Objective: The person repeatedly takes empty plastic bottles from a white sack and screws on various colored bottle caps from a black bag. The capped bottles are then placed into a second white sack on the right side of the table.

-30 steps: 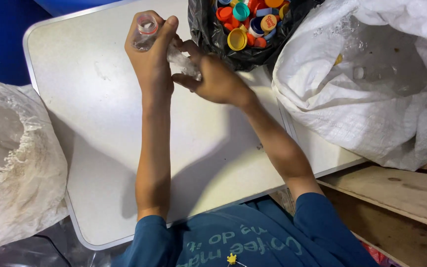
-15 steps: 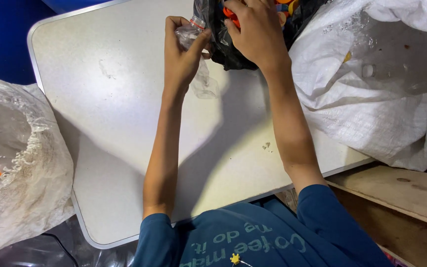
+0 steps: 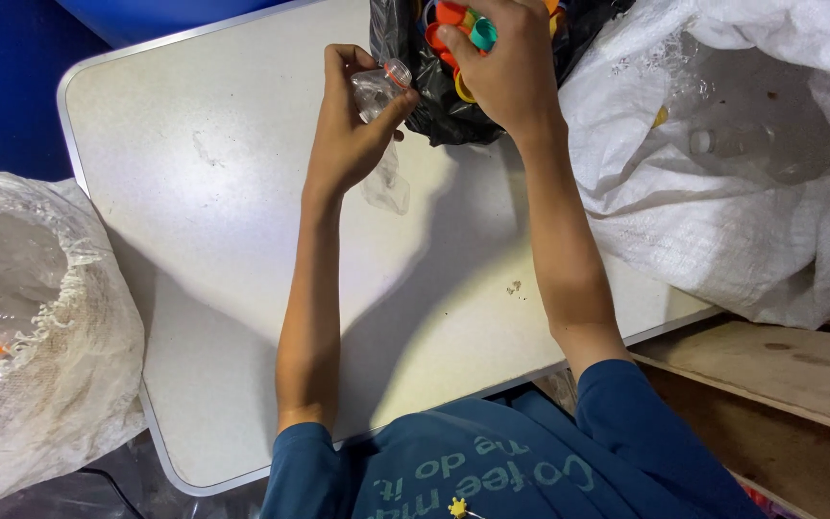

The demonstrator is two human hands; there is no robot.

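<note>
My left hand [image 3: 348,144] is closed around a clear bottle [image 3: 377,94]; its fingers [image 3: 338,60] curl over the far side and the thumb presses the near side just below the neck. The bottle is crumpled, its mouth points toward two o'clock, and an orange ring sits around the neck. A loose bit of clear plastic [image 3: 386,185] hangs below the hand, just above the table [image 3: 213,221].

My right hand [image 3: 506,67] is at one o'clock from the left, reaching into the mouth of a black bag [image 3: 444,113]. Its fingers are bent and pinch a teal cap [image 3: 483,34]; I cannot tell how firmly. Red and orange caps [image 3: 446,21] lie right beside the fingertips in the bag, and a yellow ring [image 3: 460,88] shows under the hand.

The black bag sits at the table's twelve o'clock edge, touching the bottle's mouth side. At three o'clock a large white sack [image 3: 722,183] rests partly on the table, open, with a clear bottle inside it. At nine o'clock, off the table, stands a mesh sack [image 3: 40,336] holding clear plastic with a bit of orange. Wooden boards [image 3: 780,365] lie at four o'clock beneath the white sack. A blue surface [image 3: 2,86] lies beyond the table at ten o'clock.
</note>
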